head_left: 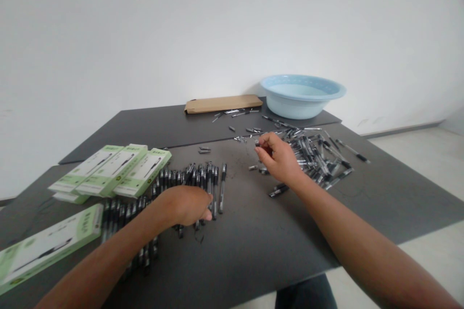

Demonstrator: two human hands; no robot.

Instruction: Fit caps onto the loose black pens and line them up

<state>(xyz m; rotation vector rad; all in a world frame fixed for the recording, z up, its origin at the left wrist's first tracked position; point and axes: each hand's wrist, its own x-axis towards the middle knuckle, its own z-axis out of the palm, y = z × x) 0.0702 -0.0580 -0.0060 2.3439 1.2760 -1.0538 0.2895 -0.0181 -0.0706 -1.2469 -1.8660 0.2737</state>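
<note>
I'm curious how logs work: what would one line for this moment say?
left hand: over lined-up pens; right hand: pinching small piece, beside loose pen pile; basin: behind pile; boxes: at left

Left hand [190, 204] over pen row [209, 177], right hand [278, 157] beside pen pile [314, 157]

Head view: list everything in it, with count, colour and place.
Round plastic basin: one, light blue, table's far right
Flat cardboard piece: one, brown, left of basin
Flat printed cardboard boxes: at least five, green and white, left
Slim row of pens: too many to count, black and clear, around left hand
Loose heap of pens: too many to count, black and clear, right
Small loose pieces: several, dark, mid-table
Smooth table: one surface with seam, dark grey, centre
Plain wall: white, behind
Floor: pale, right
Trouser leg: one, dark, bottom edge
Left hand: one, bare, over pen row
Right hand: one, bare, beside heap
</note>
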